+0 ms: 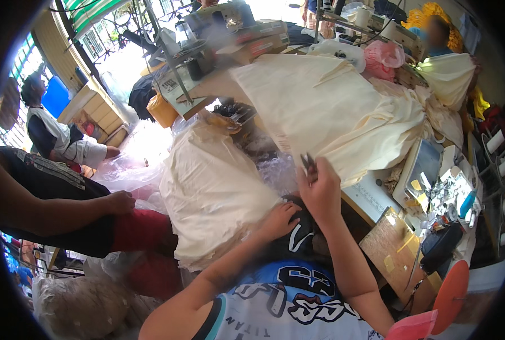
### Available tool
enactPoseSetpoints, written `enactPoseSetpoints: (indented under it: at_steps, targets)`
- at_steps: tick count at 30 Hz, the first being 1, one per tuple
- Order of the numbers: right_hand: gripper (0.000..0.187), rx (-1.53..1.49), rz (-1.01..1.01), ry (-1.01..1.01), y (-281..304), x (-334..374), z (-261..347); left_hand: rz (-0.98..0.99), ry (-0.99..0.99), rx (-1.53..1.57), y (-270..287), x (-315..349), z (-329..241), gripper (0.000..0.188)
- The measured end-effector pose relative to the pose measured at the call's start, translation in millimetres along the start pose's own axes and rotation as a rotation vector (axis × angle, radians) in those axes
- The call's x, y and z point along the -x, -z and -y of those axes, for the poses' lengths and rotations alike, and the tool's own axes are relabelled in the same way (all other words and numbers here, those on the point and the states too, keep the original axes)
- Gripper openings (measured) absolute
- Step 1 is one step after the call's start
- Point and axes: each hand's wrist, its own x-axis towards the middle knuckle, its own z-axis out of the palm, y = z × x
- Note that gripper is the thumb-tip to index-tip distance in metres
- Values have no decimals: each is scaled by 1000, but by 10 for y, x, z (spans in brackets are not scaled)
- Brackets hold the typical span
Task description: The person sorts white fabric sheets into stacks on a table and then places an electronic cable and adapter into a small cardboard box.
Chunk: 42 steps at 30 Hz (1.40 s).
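My right hand (322, 190) is raised in the middle of the view and grips small metal snips (308, 162), whose tips point up at the lower edge of a large cream cloth (331, 107) spread over the work table. My left hand (279, 218) rests lower, on the edge of a folded stack of cream cloth (212, 190) piled to my left, against my dark shorts. Its fingers are curled on the fabric edge.
A sewing machine (433, 164) stands at the right with small tools and a thread cone beside it. Cardboard boxes (252, 42) sit at the back of the table. A seated person's arm and hand (119, 201) lie at the left. Another person (48, 127) crouches farther left.
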Motion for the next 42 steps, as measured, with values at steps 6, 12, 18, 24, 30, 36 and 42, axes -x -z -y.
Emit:
enactPoseSetpoints:
  at_steps: [6, 12, 18, 24, 30, 36, 42]
  targets:
    - [21, -118, -86, -54, 79, -589, 98, 130, -75, -14, -183, 285, -159, 33]
    - [16, -20, -90, -214, 637, -452, -10, 23, 100, 38, 270, 145, -481, 30]
    - [14, 157, -242, -405, 1376, -66, -341, -523, -252, 87, 791, -403, -1168, 29]
    - [14, 284, -188, -500, 1542, 95, -325, -509, -281, -147, 847, -1141, -1401, 33]
    - [43, 355, -177, -179, 1506, 63, -398, -755, 69, 715, 1669, -742, -1260, 26]
    - [68, 131, 119, 51, 1052, -242, 0, -954, 120, 629, 2973, 511, -1183, 25]
    - [30, 35, 222, 263, 732, -351, 283, -1112, 50, 68, 3649, 1331, -1540, 33]
